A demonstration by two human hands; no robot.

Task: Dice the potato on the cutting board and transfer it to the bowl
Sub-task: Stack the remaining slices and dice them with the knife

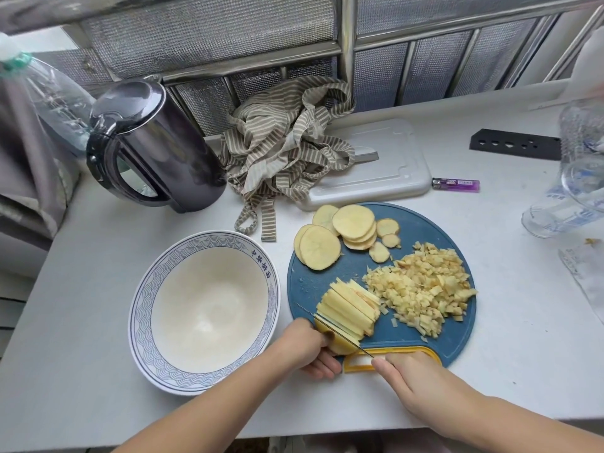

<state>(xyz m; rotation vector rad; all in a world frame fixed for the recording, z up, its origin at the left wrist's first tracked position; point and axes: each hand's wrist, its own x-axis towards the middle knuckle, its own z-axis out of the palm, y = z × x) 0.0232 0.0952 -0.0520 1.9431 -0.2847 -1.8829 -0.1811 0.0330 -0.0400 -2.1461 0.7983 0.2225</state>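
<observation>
The white table (81,289) carries a wide white bowl (140,305) with a blue patterned rim, which holds no potato. Just right of the bowl lies a round blue cutting board (408,230). Behind the bowl stand a dark kettle (153,142) and a crumpled striped cloth (281,142). On the board's right half sits a pile of diced potato (421,289), with round potato slices (327,237) at its far side. A stack of potato sticks (349,308) lies at the near left. The left hand (310,348) curls its fingers round the stack's near end. The right hand (411,377) seems to grip the hidden handle of the knife (322,322), whose blade lies across the sticks. A purple lighter (456,184) lies beyond the board.
</observation>
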